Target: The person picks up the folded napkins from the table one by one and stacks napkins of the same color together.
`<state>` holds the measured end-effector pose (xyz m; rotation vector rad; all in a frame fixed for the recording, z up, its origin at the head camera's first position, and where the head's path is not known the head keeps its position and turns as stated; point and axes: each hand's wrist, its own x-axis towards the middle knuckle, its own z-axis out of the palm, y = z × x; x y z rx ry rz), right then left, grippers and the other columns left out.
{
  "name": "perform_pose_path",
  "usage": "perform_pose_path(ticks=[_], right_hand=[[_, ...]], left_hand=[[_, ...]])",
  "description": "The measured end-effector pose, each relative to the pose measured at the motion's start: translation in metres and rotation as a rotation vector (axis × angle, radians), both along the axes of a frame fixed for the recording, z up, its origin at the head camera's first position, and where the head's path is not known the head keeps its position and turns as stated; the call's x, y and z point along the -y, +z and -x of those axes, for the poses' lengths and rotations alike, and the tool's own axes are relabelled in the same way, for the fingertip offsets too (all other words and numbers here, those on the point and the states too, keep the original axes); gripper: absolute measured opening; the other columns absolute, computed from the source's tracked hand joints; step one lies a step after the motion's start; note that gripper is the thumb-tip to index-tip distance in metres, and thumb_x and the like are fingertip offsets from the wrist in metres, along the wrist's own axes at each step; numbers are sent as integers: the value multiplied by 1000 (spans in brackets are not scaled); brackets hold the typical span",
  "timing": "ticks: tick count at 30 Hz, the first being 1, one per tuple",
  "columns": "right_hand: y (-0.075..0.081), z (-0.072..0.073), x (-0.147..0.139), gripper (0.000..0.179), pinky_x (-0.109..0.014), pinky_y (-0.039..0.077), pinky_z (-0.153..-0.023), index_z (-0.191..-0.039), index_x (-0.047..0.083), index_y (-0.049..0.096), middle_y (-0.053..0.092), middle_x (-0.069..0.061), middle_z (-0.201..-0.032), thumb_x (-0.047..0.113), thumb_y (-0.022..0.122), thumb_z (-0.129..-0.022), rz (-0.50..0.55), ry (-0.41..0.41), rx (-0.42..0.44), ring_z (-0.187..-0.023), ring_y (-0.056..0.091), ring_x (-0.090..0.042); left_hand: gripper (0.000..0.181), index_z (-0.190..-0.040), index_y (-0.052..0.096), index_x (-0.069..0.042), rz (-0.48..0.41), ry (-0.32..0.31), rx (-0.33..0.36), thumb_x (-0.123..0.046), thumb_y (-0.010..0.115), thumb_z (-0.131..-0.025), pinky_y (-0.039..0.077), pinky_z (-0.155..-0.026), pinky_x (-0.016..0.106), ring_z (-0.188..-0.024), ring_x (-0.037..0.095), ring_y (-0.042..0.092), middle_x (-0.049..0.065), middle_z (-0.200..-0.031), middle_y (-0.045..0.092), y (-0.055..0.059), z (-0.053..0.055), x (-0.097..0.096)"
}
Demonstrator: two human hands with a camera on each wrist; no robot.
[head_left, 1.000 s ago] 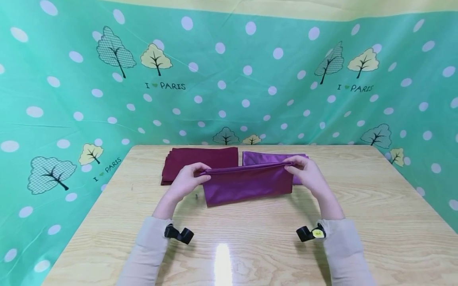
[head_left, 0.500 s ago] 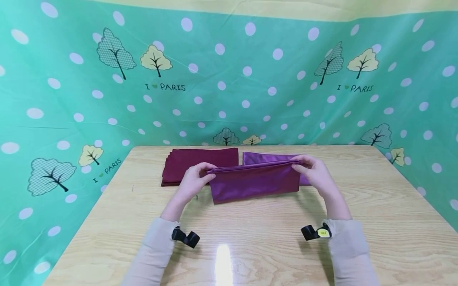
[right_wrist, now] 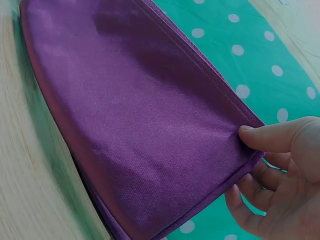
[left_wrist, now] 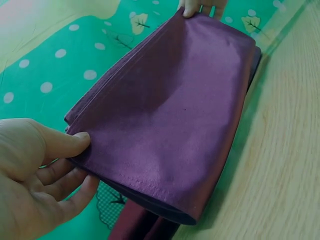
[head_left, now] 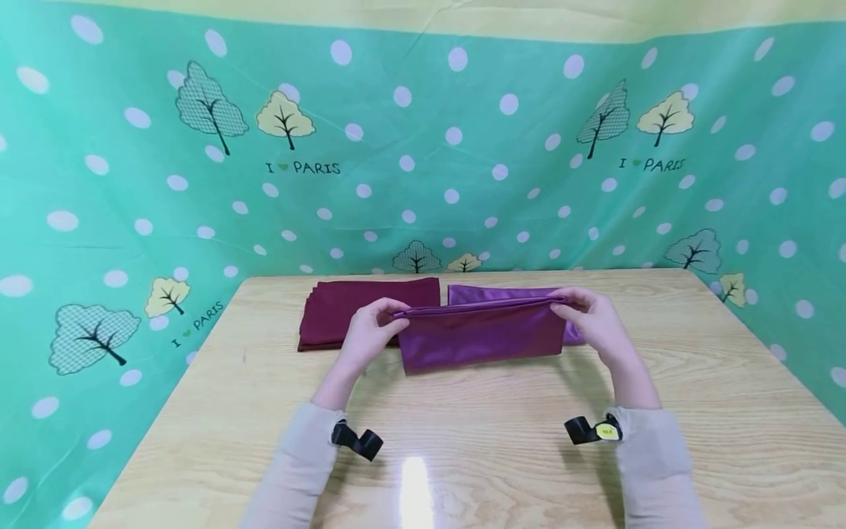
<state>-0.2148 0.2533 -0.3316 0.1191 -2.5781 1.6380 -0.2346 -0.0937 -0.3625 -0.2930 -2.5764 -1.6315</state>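
A folded purple satin cloth (head_left: 482, 334) hangs between my two hands above the table. My left hand (head_left: 370, 330) pinches its upper left corner between thumb and fingers. At the upper right corner, my right hand (head_left: 598, 323) pinches it the same way. The layered, stitched top edges show in both wrist views, with the cloth (left_wrist: 160, 115) held taut and its folded edge hanging down. Behind it lies another purple folded cloth (head_left: 496, 294), partly hidden. To its left rests a dark maroon stack of folded cloth (head_left: 370, 301), partly covered by my left hand and the held cloth.
The wooden table (head_left: 502, 455) extends under and around my hands. A green dotted curtain (head_left: 449, 169) printed with trees stands behind the table and along its sides. A bright light reflection lies on the near tabletop.
Both hands have shifted to the right, carrying the purple cloth with them. It now covers less of the maroon stack and reaches further across the purple cloth behind. The grip is unchanged.
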Motion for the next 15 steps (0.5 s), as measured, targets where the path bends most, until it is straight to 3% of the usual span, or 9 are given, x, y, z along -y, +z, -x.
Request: perform_pose_path(ticks=[6, 15], right_hand=[[-2, 0, -3, 35, -19, 45, -71, -114, -6, 56, 57, 18, -84, 18, 58, -89, -10, -14, 8, -78, 54, 0], [-1, 2, -8, 34, -11, 42, -72, -115, -7, 55, 55, 23, -85, 16, 56, -90, -28, -49, -2, -80, 53, 5]], left_hand=[[19, -99, 66, -12, -26, 4, 16, -8, 67, -81, 49, -75, 28, -83, 15, 60, 4, -95, 66, 0, 4, -6], [19, -99, 67, -14, 18, -1, 23, -10, 67, -81, 47, -80, 32, -89, 15, 60, 1, -98, 66, 6, 12, -14]])
